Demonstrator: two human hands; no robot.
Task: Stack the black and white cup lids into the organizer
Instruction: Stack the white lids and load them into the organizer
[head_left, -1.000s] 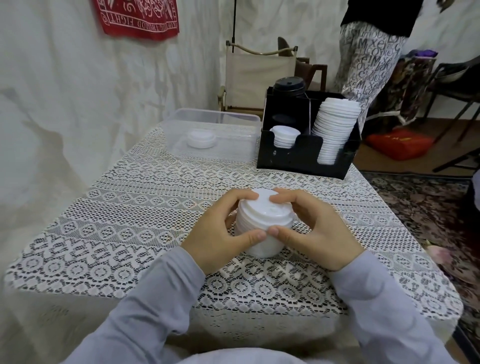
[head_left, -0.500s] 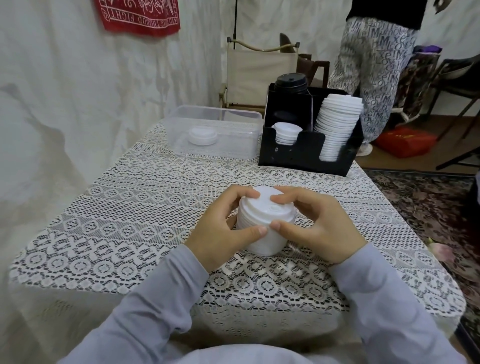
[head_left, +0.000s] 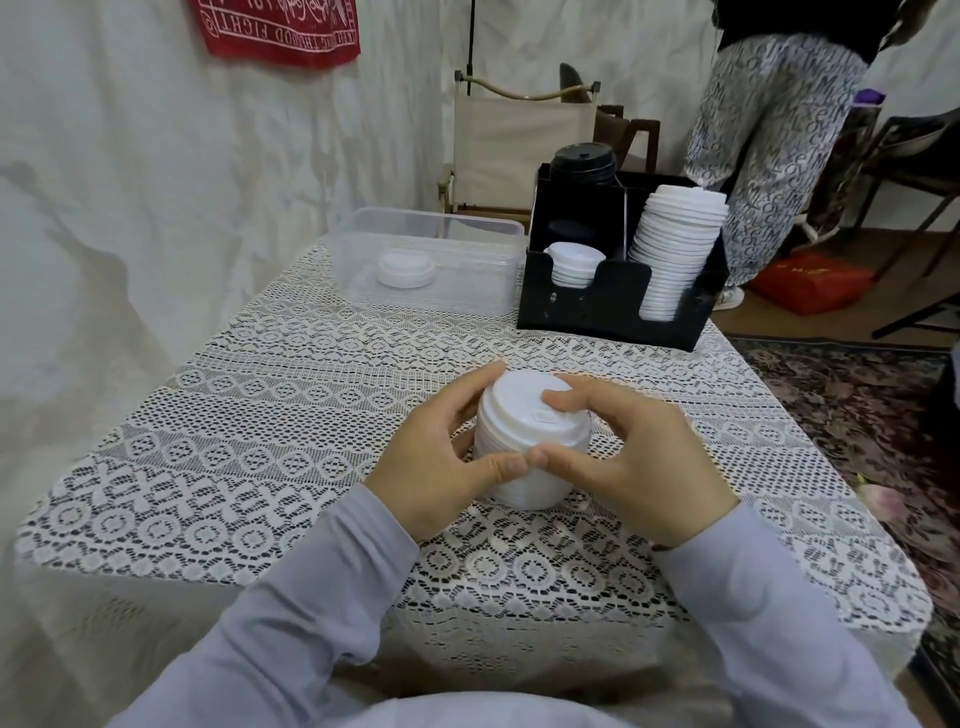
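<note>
Stack of white plastic cup lids (head_left: 519, 410): stands upright on the table, near its front middle, well apart from the organizer.
Left hand (head_left: 431, 467): fingers and thumb curled around the stack's left side, gripping it.
Right hand (head_left: 639, 467): curled around the right side, forefinger on the top lid; the 2 thumbs meet at the front.
White lace tablecloth (head_left: 260, 415): covers the whole table, with a dark top showing through the holes.
Black compartmented organizer (head_left: 618, 306): far right of the table. 1 tall leaning white lid stack (head_left: 675, 249) front right, 1 short white lid stack (head_left: 571, 262) front left, black lids (head_left: 582, 161) rear left.
Clear plastic box (head_left: 467, 291): just left of the organizer, holding a few white lids (head_left: 405, 267).
Room: creased white fabric wall (head_left: 156, 182), red printed banner (head_left: 280, 31), beige canvas folding chair (head_left: 519, 140), a standing person's patterned trousers (head_left: 769, 130), red cushion (head_left: 810, 280) on the floor, dark patterned rug (head_left: 857, 415).
</note>
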